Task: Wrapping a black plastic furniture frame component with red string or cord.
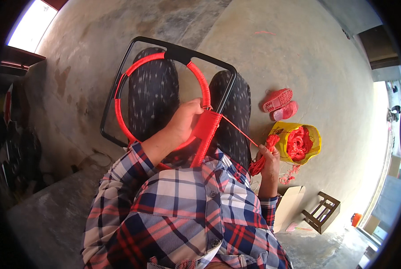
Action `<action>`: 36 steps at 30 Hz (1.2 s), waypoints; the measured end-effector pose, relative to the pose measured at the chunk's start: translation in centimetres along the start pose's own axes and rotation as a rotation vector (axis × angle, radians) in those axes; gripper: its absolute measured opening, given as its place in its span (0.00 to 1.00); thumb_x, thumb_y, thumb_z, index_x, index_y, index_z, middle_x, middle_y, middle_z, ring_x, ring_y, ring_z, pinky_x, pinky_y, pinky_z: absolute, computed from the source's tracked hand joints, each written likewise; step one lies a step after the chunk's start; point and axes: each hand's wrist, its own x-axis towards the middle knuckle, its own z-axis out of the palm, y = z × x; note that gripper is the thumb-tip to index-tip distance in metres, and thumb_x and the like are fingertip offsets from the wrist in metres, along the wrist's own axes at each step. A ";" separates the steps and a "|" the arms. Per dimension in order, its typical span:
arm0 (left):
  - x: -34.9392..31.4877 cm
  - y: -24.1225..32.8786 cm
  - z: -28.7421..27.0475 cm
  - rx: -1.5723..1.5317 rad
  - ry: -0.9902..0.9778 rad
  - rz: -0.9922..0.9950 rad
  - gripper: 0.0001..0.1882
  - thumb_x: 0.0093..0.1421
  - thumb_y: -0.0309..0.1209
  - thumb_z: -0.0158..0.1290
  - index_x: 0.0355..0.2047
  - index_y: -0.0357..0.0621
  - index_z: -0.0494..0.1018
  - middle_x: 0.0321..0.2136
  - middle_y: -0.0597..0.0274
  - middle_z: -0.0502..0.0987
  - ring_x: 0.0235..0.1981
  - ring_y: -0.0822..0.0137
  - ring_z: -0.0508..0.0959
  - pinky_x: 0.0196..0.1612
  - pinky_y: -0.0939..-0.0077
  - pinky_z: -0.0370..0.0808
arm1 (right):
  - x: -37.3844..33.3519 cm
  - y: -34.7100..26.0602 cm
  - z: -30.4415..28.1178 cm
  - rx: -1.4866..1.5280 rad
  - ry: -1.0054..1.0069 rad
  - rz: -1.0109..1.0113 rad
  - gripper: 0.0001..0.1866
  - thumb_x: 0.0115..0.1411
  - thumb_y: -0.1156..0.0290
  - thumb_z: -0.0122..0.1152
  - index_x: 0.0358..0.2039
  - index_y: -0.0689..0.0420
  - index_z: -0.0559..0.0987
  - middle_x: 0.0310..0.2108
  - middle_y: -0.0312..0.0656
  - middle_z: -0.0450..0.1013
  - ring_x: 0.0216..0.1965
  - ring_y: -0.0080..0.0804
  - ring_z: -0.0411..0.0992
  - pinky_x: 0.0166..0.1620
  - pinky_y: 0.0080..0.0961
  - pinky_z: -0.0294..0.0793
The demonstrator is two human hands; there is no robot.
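A black frame (179, 53) with rounded corners rests tilted across my lap. The ring (201, 80) inside it is wrapped in red cord along most of its length, with bare black parts at the top and left. My left hand (186, 120) is closed on the frame beside a broad red-wrapped section (207, 125). From that section's edge a taut strand of red cord (240, 130) runs to the right. My right hand (270, 162) grips a bundle of red cord (257, 167) at the strand's other end, beside my right thigh.
A yellow bag (316, 140) full of red cord stands to the right, with red sandals (279, 101) just beyond it. Nearer are a cardboard piece (289, 208) and a small wooden stool (322, 212). Dark items (23, 152) crowd the far left.
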 end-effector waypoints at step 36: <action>0.6 -0.8 -0.6 0.418 0.215 0.386 0.20 0.51 0.24 0.41 0.47 0.37 0.65 0.41 0.59 0.70 0.41 0.69 0.72 0.46 0.78 0.68 | 5.9 -8.2 14.9 -0.994 0.007 -1.169 0.26 0.38 0.71 0.69 0.42 0.51 0.75 0.46 0.39 0.71 0.47 0.41 0.68 0.48 0.35 0.67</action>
